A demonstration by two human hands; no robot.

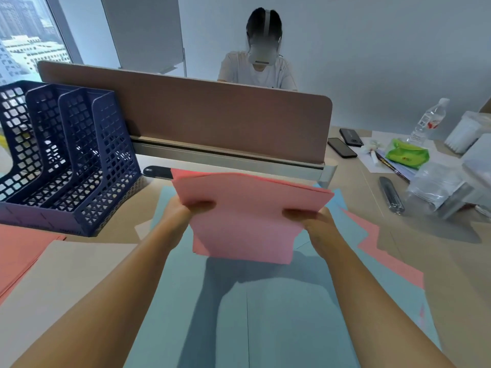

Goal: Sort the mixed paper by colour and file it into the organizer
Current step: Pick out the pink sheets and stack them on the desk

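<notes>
A stack of pink paper [247, 208] is lifted above the desk, held by both hands at its side edges. My left hand [183, 211] grips its left edge with the thumb on top. My right hand [313, 221] grips the right edge the same way. Below lie blue sheets [233, 309] spread over the desk, with a pink sheet [385, 251] poking out on the right. The dark blue mesh organizer [66, 160] stands at the left with its slots showing no paper. More salmon-pink sheets [18, 251] lie at the far left.
A brown desk divider [212, 118] runs across behind the paper; a person sits beyond it. Two phones [345, 142], a green pouch [406, 155], a water bottle [427, 120], a black stapler-like tool [390, 195] and clear plastic containers [438, 187] crowd the right side.
</notes>
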